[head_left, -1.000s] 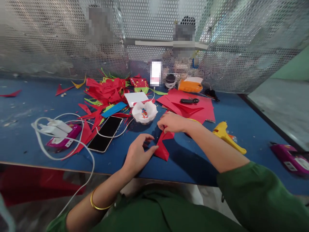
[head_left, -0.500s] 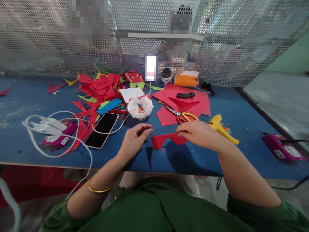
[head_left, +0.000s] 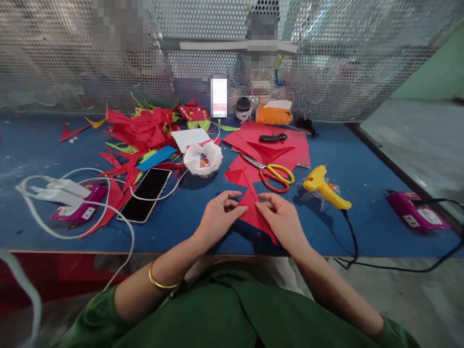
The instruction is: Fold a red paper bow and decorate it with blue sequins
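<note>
A folded piece of red paper [head_left: 251, 199] is held between my two hands above the blue table, one end pointing away from me and a corner hanging toward me. My left hand [head_left: 222, 212] pinches its left edge between thumb and fingers. On the other edge, my right hand [head_left: 278, 215] grips it the same way. Beyond the paper lie scissors [head_left: 273, 178] with one yellow and one red handle, blades partly apart. To the right of my right hand rests a yellow glue gun [head_left: 326, 186] on clear plastic.
A white-lined bowl [head_left: 203, 158] with small colourful pieces stands ahead. On the left are a phone [head_left: 147, 195], white cables and a purple power strip [head_left: 79, 205]. Red paper scraps [head_left: 141, 128] pile behind. Red sheets [head_left: 297, 147] lie beyond the scissors; another purple strip [head_left: 416, 210] sits right.
My right hand has moved left and my left hand right, so both now hold the red paper. The paper has turned to point away from me. My view has shifted slightly.
</note>
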`<state>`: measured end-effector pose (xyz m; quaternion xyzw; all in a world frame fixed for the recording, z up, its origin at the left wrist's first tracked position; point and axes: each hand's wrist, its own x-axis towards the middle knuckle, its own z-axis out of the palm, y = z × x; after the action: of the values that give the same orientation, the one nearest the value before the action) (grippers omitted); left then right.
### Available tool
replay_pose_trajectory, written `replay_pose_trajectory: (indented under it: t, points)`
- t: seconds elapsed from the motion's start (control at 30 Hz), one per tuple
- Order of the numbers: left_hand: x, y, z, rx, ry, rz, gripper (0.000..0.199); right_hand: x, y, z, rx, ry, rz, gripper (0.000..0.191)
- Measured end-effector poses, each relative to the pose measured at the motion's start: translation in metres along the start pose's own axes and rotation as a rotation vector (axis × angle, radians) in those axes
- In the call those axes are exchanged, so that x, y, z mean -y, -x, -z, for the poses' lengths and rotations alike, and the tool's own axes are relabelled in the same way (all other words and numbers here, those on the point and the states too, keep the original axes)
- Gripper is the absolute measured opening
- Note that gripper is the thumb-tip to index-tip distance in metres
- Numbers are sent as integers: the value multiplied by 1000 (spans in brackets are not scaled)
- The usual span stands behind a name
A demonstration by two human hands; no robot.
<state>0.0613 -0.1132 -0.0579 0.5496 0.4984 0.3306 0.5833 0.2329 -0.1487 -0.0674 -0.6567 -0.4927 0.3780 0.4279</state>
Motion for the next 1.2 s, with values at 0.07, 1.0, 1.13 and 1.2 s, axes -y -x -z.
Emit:
replay_pose_trajectory:
  t: [0.07, 1.0, 1.13, 1.2]
  points:
    - [-1, -2, 2, -24, 20, 17, 37, -5, 1, 1, -17, 105, 119, 33]
    - [33, 19, 16, 98, -866, -812, 14, -32, 19, 18, 112, 696, 828, 17]
    - [35, 14, 15, 75, -787, -784, 11, -36, 20, 17, 61, 594, 643, 10]
    - [34, 13, 14, 41, -746, -773, 5, -36, 19, 15, 51, 566, 561, 11]
